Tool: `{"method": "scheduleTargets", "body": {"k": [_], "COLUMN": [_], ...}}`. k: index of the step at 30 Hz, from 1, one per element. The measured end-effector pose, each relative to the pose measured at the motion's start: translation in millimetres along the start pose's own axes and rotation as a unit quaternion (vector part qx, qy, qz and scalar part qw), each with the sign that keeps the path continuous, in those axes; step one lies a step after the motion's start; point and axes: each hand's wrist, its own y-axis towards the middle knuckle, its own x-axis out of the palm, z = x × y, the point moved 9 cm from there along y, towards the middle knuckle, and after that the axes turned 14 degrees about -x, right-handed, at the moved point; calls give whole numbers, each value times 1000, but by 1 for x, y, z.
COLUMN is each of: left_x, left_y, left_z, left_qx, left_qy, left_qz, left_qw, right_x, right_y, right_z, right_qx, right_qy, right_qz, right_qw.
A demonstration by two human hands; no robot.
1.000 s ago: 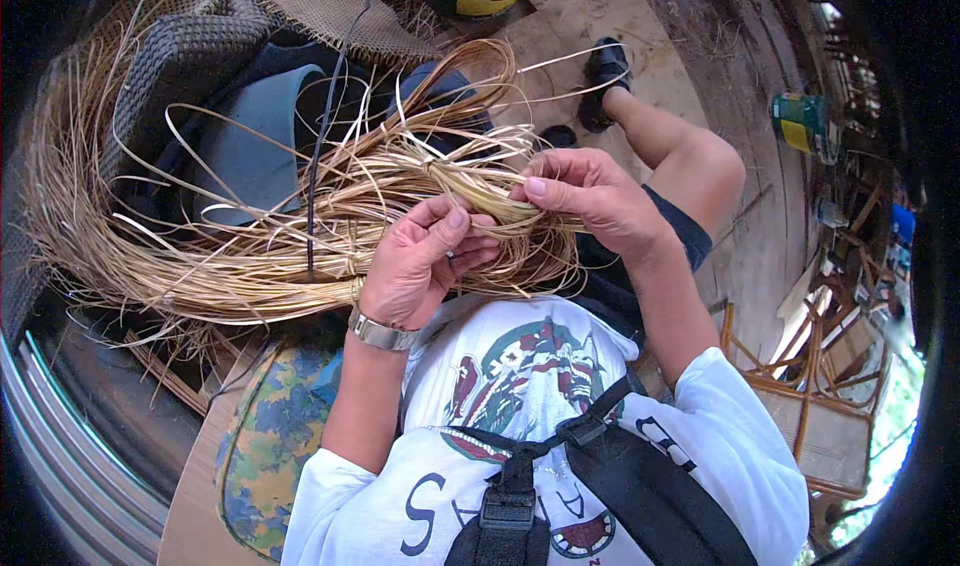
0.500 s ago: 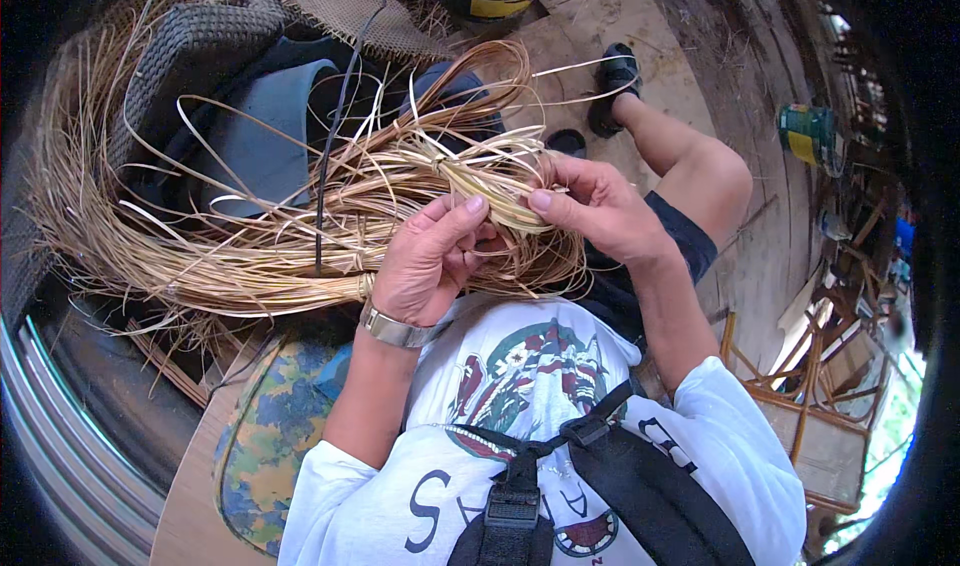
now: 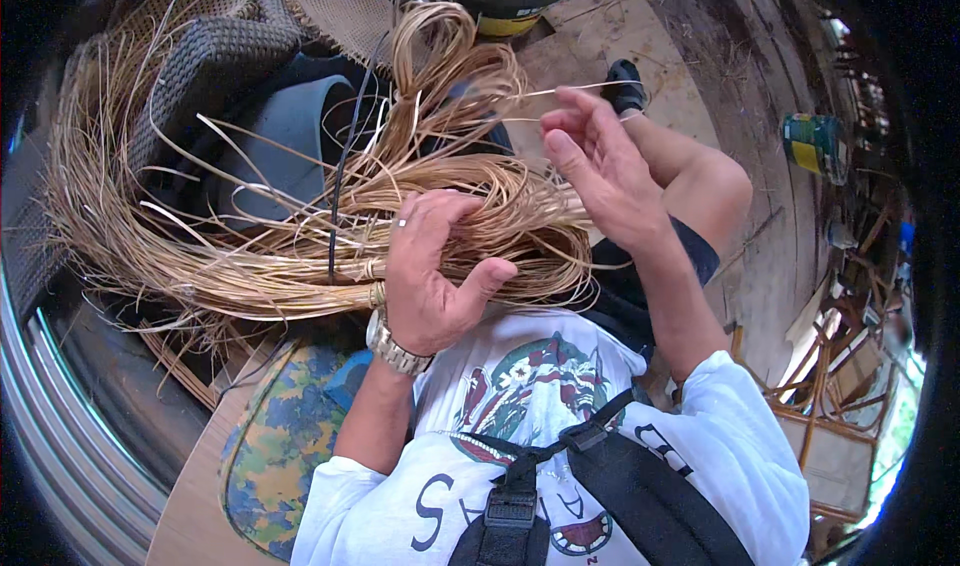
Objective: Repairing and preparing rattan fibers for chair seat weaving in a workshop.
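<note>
A big bundle of tan cane strands curves from the far left to a looped end in front of my body. My left hand rests on this bundle with its thumb spread wide and its fingers over the strands; it grips nothing that I can see. Above the bundle's right end, my right hand is raised with thumb and fingers apart, holding nothing visible. One thin strand passes by its fingertips; whether they touch is unclear. A looser looped hank of cane stands up beyond my left hand.
A grey curved plastic container sits behind the bundle, with a woven mat beside it. A dark cord hangs across the strands. At the far side is a dark green pot; a green can and cane frames are at right.
Both hands have let go of the small pale hank they were pinching. The left hand now lies spread on the bundle, and the right has risen away. Looped strands now stand farther off.
</note>
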Motion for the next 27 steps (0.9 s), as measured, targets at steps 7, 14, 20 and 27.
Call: {"method": "scheduleTargets", "body": {"k": [7, 14, 20, 27], "left_x": [-22, -142, -167, -233], "left_y": [18, 67, 64, 6], "left_z": [-31, -103, -73, -44], "left_qx": [-172, -194, -86, -30], "left_qy": [-113, -488, -508, 186], "left_qz": [31, 180, 78, 272], "left_qw": [978, 832, 854, 944], "right_x": [-12, 10, 11, 16], "right_y": [-35, -57, -53, -46], "right_z": [22, 0, 1, -10], "right_qx": [100, 38, 28, 13], "right_qy": [50, -133, -120, -124], "right_qz": [20, -139, -148, -138], "right_qw": [994, 981, 981, 983]}}
